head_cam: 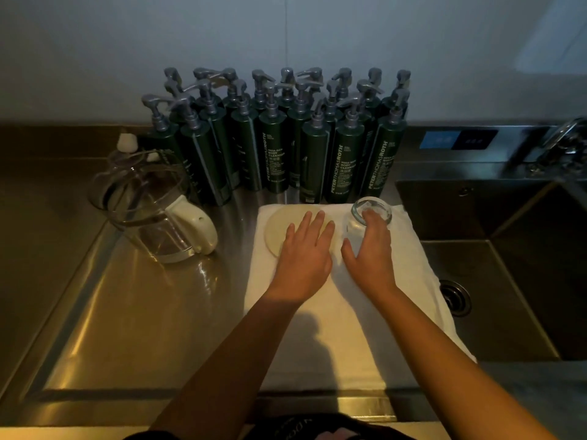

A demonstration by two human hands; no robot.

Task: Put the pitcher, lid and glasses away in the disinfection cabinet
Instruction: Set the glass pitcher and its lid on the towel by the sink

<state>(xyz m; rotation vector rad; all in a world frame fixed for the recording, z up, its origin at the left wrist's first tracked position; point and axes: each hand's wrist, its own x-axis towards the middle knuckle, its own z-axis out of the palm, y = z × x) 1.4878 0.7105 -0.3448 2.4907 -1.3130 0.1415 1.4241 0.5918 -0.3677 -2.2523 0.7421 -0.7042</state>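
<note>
Dark clothing [286, 428] shows at the bottom edge, and from it two bare forearms reach out over a white towel [317, 328] spread on the steel counter [111, 312].

The left hand [305, 252] lies flat on a pale round lid [276, 230] at the towel's far left part. Its fingers are straight and close together, and its palm covers the disc's right side. Just beside it, the right hand [370, 249] cups a clear glass [371, 209] that stands on the towel's far right part. The fingers curl over the near wall and the thumb is spread to the left by the glass's foot. A round end faces up; I cannot tell whether it is base or mouth, nor whether anything is inside.

Well to the left, off the towel, the pitcher [143, 211] stands on the bare steel. It is clear-walled, with a white handle turned toward the towel. From here I can see straight through it, but I cannot say if any water sits in the bottom.

Behind all this, a tight cluster of dark green pump bottles [286, 138] stands against the wall [286, 33], the front ones labelled body cleanser. On the right the sink [508, 223] drops away from the counter, with a round drain [454, 296] in its floor next to the towel's overhanging edge. A tap [559, 138] stands at the basin's far corner.
</note>
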